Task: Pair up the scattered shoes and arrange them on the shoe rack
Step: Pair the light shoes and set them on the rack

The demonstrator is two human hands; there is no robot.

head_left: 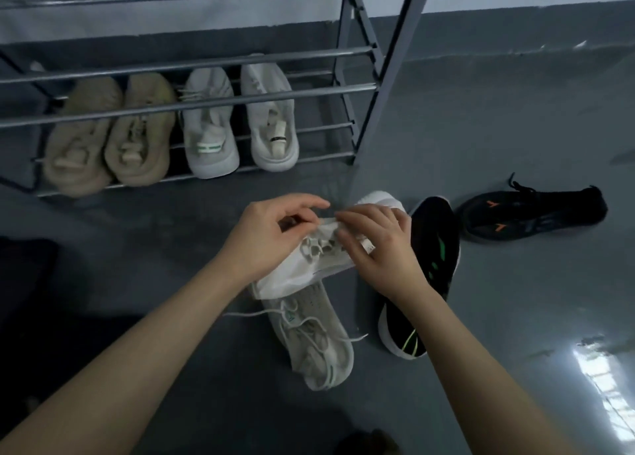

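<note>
Both arms extended forward; left hand and right hand, fingers curled, pinch the white shoe above the floor.

Left hand, right hand, fingers pinching, forearms outstretched

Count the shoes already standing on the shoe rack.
4, all on the lowest tier of the shoe rack: two tan shoes at left, two pale grey shoes beside them. The rack runs past the left edge, so more may be hidden.
</note>
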